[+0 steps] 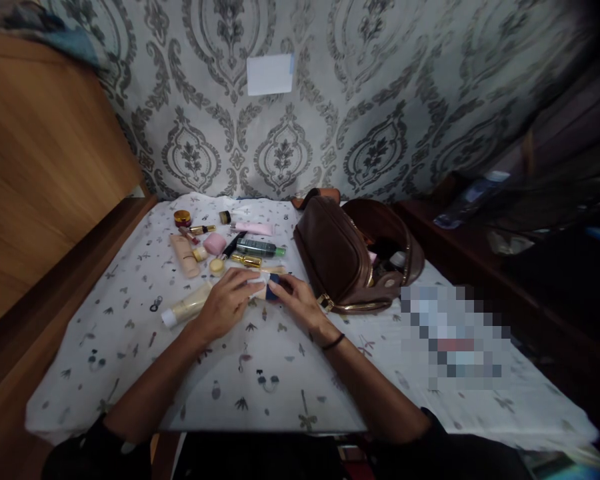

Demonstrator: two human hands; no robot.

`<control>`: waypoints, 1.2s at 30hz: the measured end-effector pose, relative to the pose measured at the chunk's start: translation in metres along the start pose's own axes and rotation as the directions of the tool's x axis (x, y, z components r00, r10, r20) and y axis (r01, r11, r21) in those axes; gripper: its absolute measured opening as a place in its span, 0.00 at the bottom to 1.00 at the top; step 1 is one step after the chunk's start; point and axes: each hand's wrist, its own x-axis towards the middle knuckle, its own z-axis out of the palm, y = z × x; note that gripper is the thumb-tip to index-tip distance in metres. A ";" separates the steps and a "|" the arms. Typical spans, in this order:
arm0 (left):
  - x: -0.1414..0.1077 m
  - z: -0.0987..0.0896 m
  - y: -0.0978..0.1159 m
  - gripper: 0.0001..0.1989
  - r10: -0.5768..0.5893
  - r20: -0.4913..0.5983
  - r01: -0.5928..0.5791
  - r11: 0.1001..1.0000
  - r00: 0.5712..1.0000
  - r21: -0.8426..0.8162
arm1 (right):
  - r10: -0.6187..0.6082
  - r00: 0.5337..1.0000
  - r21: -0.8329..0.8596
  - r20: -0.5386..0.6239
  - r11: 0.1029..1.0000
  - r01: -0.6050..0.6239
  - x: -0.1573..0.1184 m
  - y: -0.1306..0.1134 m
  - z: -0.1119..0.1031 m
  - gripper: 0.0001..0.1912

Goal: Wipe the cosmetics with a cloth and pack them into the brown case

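Between my two hands lies a small white tube with a dark blue end (273, 288), low over the patterned cloth. My left hand (226, 303) has its fingers curled over the white part. My right hand (300, 301) pinches the dark blue end. Just left of my left hand is a clear tube of pale cream with a white cap (185, 307). Beyond the hands lie a gold tube (246, 260), a dark bottle with a green cap (260, 248), a small yellow-lidded jar (217, 267) and a pink rounded container (214, 243).
A brown leather bag (330, 250) stands unzipped right of my hands, with items inside. A beige tube (184, 255), a pink tube (253, 228) and a gold-lidded jar (182, 218) lie farther back. Wooden furniture (50, 160) borders the left; a blurred-out item (455, 337) lies right.
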 end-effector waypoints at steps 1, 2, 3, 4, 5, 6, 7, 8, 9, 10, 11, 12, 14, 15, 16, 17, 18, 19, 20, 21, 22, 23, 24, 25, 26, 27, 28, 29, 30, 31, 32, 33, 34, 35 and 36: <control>0.000 0.002 0.002 0.20 0.020 -0.023 -0.020 1.000 1.000 0.022 | 0.026 1.000 0.083 0.000 0.996 -0.026 0.000 -0.001 0.002 0.27; 0.000 0.003 0.004 0.20 0.044 -0.046 -0.042 0.998 0.998 0.044 | 0.049 0.999 0.161 0.005 0.986 -0.049 -0.001 -0.002 0.004 0.27; 0.000 0.004 0.006 0.19 0.071 -0.067 -0.066 0.996 0.995 0.065 | 0.070 0.997 0.233 0.011 0.970 -0.071 -0.002 -0.004 0.006 0.26; 0.000 0.005 0.008 0.19 0.096 -0.086 -0.089 0.992 0.992 0.085 | 0.091 0.996 0.301 0.018 0.949 -0.092 -0.003 -0.006 0.008 0.26; 0.001 0.006 0.009 0.19 0.119 -0.103 -0.108 0.989 0.988 0.104 | 0.111 0.993 0.366 0.027 0.924 -0.113 -0.005 -0.009 0.010 0.25; 0.001 0.006 0.011 0.18 0.137 -0.120 -0.123 0.985 0.983 0.118 | 0.130 0.991 0.425 0.040 0.895 -0.135 -0.006 -0.011 0.011 0.25; 0.001 0.007 0.011 0.18 0.151 -0.137 -0.134 0.983 0.979 0.128 | 0.146 0.988 0.480 0.054 0.864 -0.154 -0.007 -0.013 0.012 0.25; 0.001 0.007 0.012 0.18 0.161 -0.153 -0.141 0.981 0.975 0.136 | 0.158 0.985 0.528 0.074 0.831 -0.173 -0.008 -0.015 0.013 0.24; 0.001 0.007 0.013 0.18 0.172 -0.169 -0.149 0.979 0.971 0.142 | 0.167 0.981 0.570 0.095 0.799 -0.192 -0.008 -0.016 0.013 0.24; 0.001 0.007 0.014 0.18 0.185 -0.183 -0.159 0.976 0.966 0.148 | 0.176 0.978 0.605 0.113 0.768 -0.208 -0.009 -0.017 0.013 0.23; 0.001 0.007 0.015 0.17 0.197 -0.194 -0.169 0.974 0.961 0.153 | 0.186 0.974 0.637 0.125 0.738 -0.223 -0.009 -0.018 0.013 0.23; 0.001 0.007 0.016 0.17 0.206 -0.201 -0.176 0.972 0.958 0.158 | 0.199 0.971 0.664 0.133 0.709 -0.236 -0.009 -0.017 0.013 0.22; 0.002 0.005 0.019 0.17 0.214 -0.218 -0.180 0.970 0.952 0.163 | 0.222 0.963 0.705 0.150 0.659 -0.261 -0.008 -0.016 0.012 0.21; 0.002 0.005 0.020 0.17 0.207 -0.230 -0.173 0.972 0.951 0.159 | 0.226 0.961 0.718 0.159 0.641 -0.270 -0.008 -0.015 0.011 0.20; 0.003 0.004 0.021 0.17 0.197 -0.244 -0.163 0.975 0.950 0.150 | 0.223 0.960 0.726 0.171 0.630 -0.276 -0.008 -0.014 0.010 0.19; 0.004 0.002 0.021 0.17 0.184 -0.261 -0.152 0.979 0.948 0.136 | 0.215 0.960 0.731 0.180 0.624 -0.277 -0.007 -0.013 0.009 0.18; 0.004 0.001 0.022 0.18 0.166 -0.279 -0.139 0.983 0.946 0.116 | 0.202 0.961 0.732 0.187 0.624 -0.274 -0.007 -0.012 0.008 0.18; 0.004 0.000 0.022 0.18 0.147 -0.295 -0.125 0.988 0.944 0.093 | 0.188 0.963 0.731 0.192 0.627 -0.269 -0.007 -0.011 0.007 0.18; 0.004 -0.001 0.022 0.18 0.129 -0.309 -0.113 0.991 0.942 0.068 | 0.175 0.964 0.728 0.199 0.632 -0.266 -0.007 -0.011 0.006 0.18; 0.004 -0.001 0.021 0.18 0.111 -0.319 -0.103 0.994 0.941 0.043 | 0.166 0.963 0.725 0.213 0.634 -0.270 -0.007 -0.011 0.005 0.18; 0.004 -0.002 0.021 0.18 0.093 -0.323 -0.092 0.996 0.942 0.018 | 0.160 0.959 0.721 0.232 0.633 -0.281 -0.007 -0.012 0.004 0.19; 0.003 -0.002 0.020 0.18 0.076 -0.326 -0.082 0.997 0.942 -0.005 | 0.157 0.954 0.720 0.256 0.627 -0.297 -0.008 -0.012 0.003 0.19; 0.002 -0.002 0.020 0.18 0.058 -0.327 -0.072 0.997 0.943 -0.029 | 0.155 0.947 0.722 0.280 0.616 -0.315 -0.008 -0.013 0.002 0.20; 0.001 -0.002 0.019 0.18 0.035 -0.328 -0.056 0.997 0.944 -0.055 | 0.153 0.940 0.727 0.304 0.600 -0.333 -0.009 -0.014 0.002 0.20; 0.000 -0.002 0.019 0.18 0.006 -0.330 -0.034 0.996 0.944 -0.081 | 0.149 0.933 0.732 0.328 0.584 -0.351 -0.009 -0.015 0.001 0.22; -0.001 -0.001 0.018 0.17 -0.028 -0.335 -0.008 0.994 0.942 -0.107 | 0.144 0.927 0.735 0.348 0.572 -0.365 -0.010 -0.016 0.001 0.23; -0.001 -0.001 0.017 0.17 -0.063 -0.339 0.019 0.991 0.939 -0.132 | 0.138 0.921 0.733 0.364 0.567 -0.375 -0.010 -0.017 0.001 0.24; -0.002 0.000 0.017 0.17 -0.100 -0.340 0.049 0.986 0.935 -0.157 | 0.133 0.916 0.726 0.379 0.570 -0.383 -0.011 -0.017 0.001 0.25; -0.002 0.000 0.016 0.17 -0.135 -0.336 0.076 0.980 0.932 -0.182 | 0.131 0.912 0.718 0.388 0.578 -0.388 -0.011 -0.017 0.001 0.26; -0.002 0.001 0.014 0.15 -0.167 -0.331 0.100 0.973 0.929 -0.208 | 0.130 0.911 0.709 0.391 0.589 -0.388 -0.011 -0.017 0.000 0.27; -0.002 0.001 0.013 0.14 -0.197 -0.322 0.123 0.964 0.926 -0.237 | 0.132 0.911 0.702 0.392 0.598 -0.388 -0.011 -0.017 0.000 0.27; -0.001 0.002 0.012 0.13 -0.228 -0.309 0.145 0.952 0.923 -0.269 | 0.135 0.910 0.697 0.391 0.602 -0.389 -0.011 -0.016 -0.001 0.27; -0.001 0.003 0.011 0.12 -0.257 -0.294 0.165 0.939 0.921 -0.301 | 0.142 0.909 0.697 0.391 0.600 -0.393 -0.011 -0.015 -0.002 0.27; 0.000 0.003 0.010 0.11 -0.283 -0.277 0.184 0.924 0.918 -0.334 | 0.155 0.908 0.699 0.389 0.592 -0.400 -0.010 -0.014 -0.002 0.26; 0.000 0.003 0.009 0.11 -0.308 -0.256 0.202 0.908 0.916 -0.367 | 0.174 0.907 0.703 0.384 0.582 -0.409 -0.010 -0.012 -0.003 0.26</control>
